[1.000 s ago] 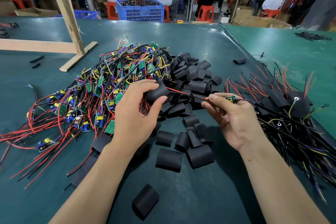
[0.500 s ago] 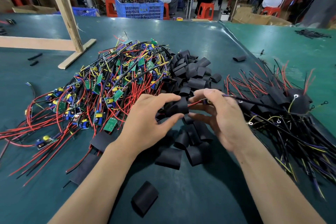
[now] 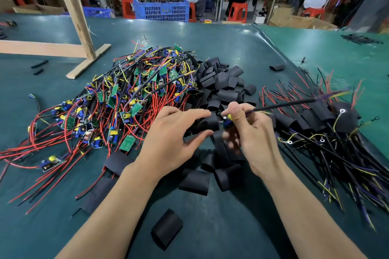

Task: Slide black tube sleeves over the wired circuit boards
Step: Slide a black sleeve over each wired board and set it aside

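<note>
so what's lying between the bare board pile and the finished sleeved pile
A heap of loose black tube sleeves, with both hands working at its near edge, in the head view.

My left hand [image 3: 168, 143] and right hand [image 3: 252, 132] meeting mid-table [image 3: 231, 227], sleeve [image 3: 208, 125] between them, bare boards heap [image 3: 130, 99] left, loose sleeves pile [image 3: 223, 82] behind — sleeved units [image 3: 328, 124] right, one stray sleeve [image 3: 167, 228] nearest me, wooden frame [image 3: 73, 6] far left.

Green-covered table [image 3: 242, 52]; wooden frame [image 3: 71, 6]; blue crate [image 3: 162, 9], red stools [image 3: 237, 11], perhaps workbenches behind.
</note>
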The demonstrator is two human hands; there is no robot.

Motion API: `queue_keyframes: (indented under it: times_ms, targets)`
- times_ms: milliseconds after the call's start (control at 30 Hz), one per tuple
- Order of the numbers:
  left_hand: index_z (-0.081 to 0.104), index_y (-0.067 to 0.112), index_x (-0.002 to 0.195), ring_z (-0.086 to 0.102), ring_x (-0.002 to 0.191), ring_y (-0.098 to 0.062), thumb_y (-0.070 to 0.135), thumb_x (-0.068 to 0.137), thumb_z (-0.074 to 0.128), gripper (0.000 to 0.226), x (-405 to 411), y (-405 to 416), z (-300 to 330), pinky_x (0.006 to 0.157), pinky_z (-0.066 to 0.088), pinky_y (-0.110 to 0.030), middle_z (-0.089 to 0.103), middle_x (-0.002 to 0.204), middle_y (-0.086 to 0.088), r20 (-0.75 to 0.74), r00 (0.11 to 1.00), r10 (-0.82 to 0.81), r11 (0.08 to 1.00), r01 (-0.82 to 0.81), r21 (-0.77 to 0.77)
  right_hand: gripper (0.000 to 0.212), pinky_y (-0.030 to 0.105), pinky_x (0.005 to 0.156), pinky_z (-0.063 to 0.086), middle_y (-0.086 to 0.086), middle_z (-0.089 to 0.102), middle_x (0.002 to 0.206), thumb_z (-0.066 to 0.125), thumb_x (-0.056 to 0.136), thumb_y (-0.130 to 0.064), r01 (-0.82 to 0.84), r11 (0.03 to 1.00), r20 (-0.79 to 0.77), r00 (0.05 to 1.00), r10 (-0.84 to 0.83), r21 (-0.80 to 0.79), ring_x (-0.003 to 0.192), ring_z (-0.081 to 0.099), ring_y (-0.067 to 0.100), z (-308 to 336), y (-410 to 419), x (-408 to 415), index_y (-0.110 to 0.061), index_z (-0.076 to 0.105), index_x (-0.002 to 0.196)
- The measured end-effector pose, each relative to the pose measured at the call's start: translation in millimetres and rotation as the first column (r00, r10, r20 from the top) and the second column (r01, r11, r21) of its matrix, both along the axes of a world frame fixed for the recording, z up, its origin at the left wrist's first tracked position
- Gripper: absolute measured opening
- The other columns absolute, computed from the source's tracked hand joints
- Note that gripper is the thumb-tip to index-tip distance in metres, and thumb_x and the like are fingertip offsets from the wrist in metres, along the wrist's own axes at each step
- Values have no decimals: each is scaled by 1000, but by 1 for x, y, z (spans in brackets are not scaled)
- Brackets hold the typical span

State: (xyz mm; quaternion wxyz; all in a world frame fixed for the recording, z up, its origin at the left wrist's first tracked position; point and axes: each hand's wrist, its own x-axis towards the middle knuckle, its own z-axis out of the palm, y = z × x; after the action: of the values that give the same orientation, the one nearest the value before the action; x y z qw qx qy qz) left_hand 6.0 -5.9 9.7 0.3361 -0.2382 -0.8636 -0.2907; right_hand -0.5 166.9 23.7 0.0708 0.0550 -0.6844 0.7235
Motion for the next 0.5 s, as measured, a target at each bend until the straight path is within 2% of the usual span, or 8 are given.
queue_keyframes:
  times_ms: [100,167,233,333,400,500]
  targets:
    - [69,12,113,47,84,-9,28,82,72,35,-2,-1,1,81,42,-31,73,99,5,-29,1000,1,1000,-2,-31,37,16,40,33,-7,57,55,45,102,-43,-66,997,87,994,63,38,46,48,9,1,3,-3,-20,70,85]
    - [68,12,116,50,94,-7,27,84,70,35,-3,-4,0,85,40,-32,71,104,4,18,999,-33,999,34,-29,27,19,39,32,-1,64,63,41,104,-29,-155,988,149,977,154,-5,49,51,14,1,8,-3,-24,67,98]
    - [66,13,119,51,103,-7,24,86,68,34,-4,-6,0,90,39,-34,69,109,5,66,996,-63,997,65,-32,15,22,38,36,7,69,74,43,104,-18,-197,980,86,977,197,-5,52,58,19,0,12,-4,-17,57,109]
    - [65,13,119,53,107,-8,17,88,66,31,-4,-6,1,94,38,-29,62,112,14,88,992,-94,996,93,16,7,24,37,42,10,71,85,47,103,-17,-225,974,30,974,225,15,61,69,26,-3,14,-5,-15,46,109]
    - [65,14,118,54,108,-9,14,89,66,30,-3,-5,0,96,40,-26,58,112,18,99,989,-110,992,103,74,8,24,35,42,6,72,89,49,102,-17,-224,974,26,975,223,46,64,72,28,-5,13,-6,-14,46,109]
    - [64,16,119,57,109,-12,17,88,67,31,-2,-6,-1,96,45,-39,57,112,19,127,985,-117,987,101,127,8,22,35,42,2,73,84,60,97,-15,-143,989,9,990,143,38,58,70,21,-5,12,-7,-13,55,103]
